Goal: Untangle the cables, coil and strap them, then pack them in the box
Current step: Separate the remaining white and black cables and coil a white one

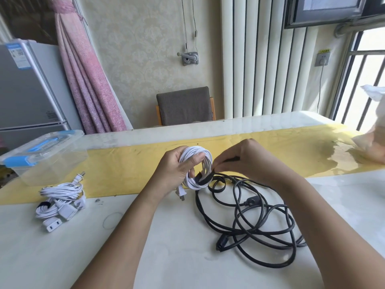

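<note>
Left hand [177, 165] curls round the white coiled cable [200, 156] above the table's [187, 257] middle; right hand [243, 157] pinches the black strap [205, 178] looped round that coil; black cable [260, 226] lies loose nearer the right edge; lidded box [41, 155] stands at the left edge.

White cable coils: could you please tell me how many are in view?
3: one coil in the left hand, two overlapping coils on the table beside the box; more may hide beneath.

box [44, 155] left, loose cable [262, 222] right on table [177, 257]
</note>
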A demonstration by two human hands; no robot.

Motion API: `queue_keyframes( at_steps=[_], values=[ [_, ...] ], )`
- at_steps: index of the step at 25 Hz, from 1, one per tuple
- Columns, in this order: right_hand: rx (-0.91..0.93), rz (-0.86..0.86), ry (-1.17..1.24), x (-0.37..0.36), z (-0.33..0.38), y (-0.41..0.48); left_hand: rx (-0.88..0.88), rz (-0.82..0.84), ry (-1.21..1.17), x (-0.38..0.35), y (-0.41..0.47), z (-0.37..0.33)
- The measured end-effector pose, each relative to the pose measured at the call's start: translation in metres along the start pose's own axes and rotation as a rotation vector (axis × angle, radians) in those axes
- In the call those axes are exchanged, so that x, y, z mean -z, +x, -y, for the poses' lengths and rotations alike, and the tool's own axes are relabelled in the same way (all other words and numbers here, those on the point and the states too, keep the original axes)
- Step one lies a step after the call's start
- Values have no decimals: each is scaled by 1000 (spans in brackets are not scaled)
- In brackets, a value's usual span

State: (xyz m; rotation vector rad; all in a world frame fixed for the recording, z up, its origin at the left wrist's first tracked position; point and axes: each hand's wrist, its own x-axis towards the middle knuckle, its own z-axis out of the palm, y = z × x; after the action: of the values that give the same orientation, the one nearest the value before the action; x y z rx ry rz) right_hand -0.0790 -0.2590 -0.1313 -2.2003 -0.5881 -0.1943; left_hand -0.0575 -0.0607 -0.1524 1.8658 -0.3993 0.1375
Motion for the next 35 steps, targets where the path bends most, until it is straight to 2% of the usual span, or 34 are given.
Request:
queue_keyframes(
  at_steps=[3, 8, 16, 21, 26, 32, 35],
  values=[
    [154, 35, -165, -17, 3, 2, -76, 11, 131, 0, 0, 1],
    [302, -214, -456, -20, -3, 8, -49, 51, 204, -1, -5, -5],
    [507, -425, -605, -34, -11, 14, -51, 22, 243, -5, -10, -11],
    [432, -494, -493, -42, -14, 15, -68, 38, 176, -4, -14, -16],
    [469, -425, -416, -44, -16, 17, -81, 71, 85, -4, -17, -18],
    [485, -609, -425, -44, -9, 16, -134, 9, 188, -10, -10, -5],
    [479, -612, -389, -44, -12, 17, -216, -50, 131, -17, -11, -4]
  ],
)
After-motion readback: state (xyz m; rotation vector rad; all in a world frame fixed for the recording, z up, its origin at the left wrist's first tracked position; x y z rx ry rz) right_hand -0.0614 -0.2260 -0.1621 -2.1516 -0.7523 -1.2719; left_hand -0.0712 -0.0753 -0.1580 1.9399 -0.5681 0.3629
